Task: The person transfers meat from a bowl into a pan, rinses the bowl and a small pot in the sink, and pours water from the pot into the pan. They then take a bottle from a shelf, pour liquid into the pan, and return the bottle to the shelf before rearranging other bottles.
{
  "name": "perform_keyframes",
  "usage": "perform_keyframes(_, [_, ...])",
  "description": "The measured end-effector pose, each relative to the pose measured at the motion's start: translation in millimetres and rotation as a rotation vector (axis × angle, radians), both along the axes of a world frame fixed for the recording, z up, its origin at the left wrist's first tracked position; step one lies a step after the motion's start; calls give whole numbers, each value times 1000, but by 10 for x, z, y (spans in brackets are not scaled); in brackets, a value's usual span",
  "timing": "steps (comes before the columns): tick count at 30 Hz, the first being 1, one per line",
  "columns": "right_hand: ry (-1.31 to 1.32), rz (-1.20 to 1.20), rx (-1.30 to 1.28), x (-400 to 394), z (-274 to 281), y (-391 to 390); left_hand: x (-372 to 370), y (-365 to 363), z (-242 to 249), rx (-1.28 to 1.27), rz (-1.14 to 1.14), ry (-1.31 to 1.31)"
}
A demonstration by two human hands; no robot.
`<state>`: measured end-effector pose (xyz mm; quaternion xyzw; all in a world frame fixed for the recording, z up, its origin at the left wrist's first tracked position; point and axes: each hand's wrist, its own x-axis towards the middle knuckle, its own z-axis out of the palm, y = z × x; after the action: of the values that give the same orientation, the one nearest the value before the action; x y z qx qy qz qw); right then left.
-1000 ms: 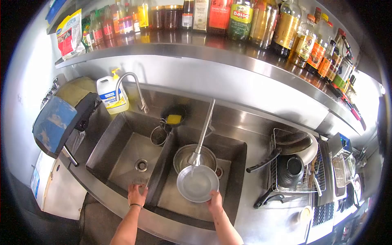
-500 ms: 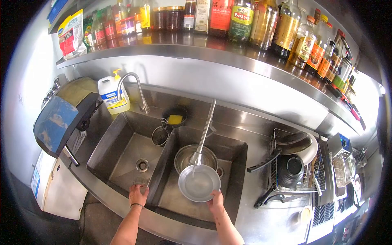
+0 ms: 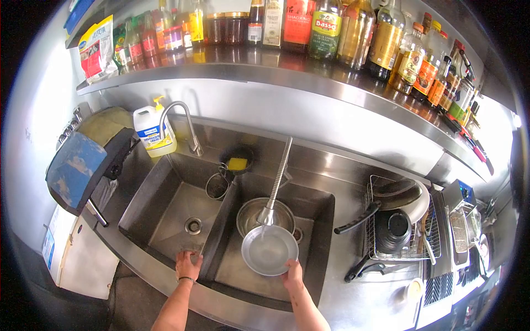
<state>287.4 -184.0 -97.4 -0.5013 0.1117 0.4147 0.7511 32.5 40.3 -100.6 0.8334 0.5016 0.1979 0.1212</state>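
Note:
My right hand (image 3: 293, 274) grips the rim of a round metal bowl (image 3: 269, 251) over the right sink basin (image 3: 237, 281). The spray tap head (image 3: 266, 215) hangs just above the bowl, and water shows inside it. Behind and below the bowl, a larger metal bowl (image 3: 245, 208) sits in the same basin. My left hand (image 3: 188, 266) is at the front edge of the left sink basin (image 3: 141, 215), its fingers curved around something clear that I cannot make out.
A dish rack (image 3: 436, 243) with pans and black bowls stands to the right. Behind the basins are a curved tap (image 3: 190, 124), a dish liquid jug (image 3: 153, 132), a yellow sponge (image 3: 237, 164) in a black dish and a strainer (image 3: 217, 186). A shelf (image 3: 232, 71) of bottles runs above.
The held bowl and both hands appear slightly lower in the view. My left hand has shifted a little to the right.

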Motion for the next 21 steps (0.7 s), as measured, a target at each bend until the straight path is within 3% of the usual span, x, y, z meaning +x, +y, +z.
perform_keyframes(5, [-9,-20,-66,-69,277,7,9,-26,13,4,19,22])
perform_keyframes(21, [-18,12,-78,-30,256,-53,-7,10,-18,-83,8,39])
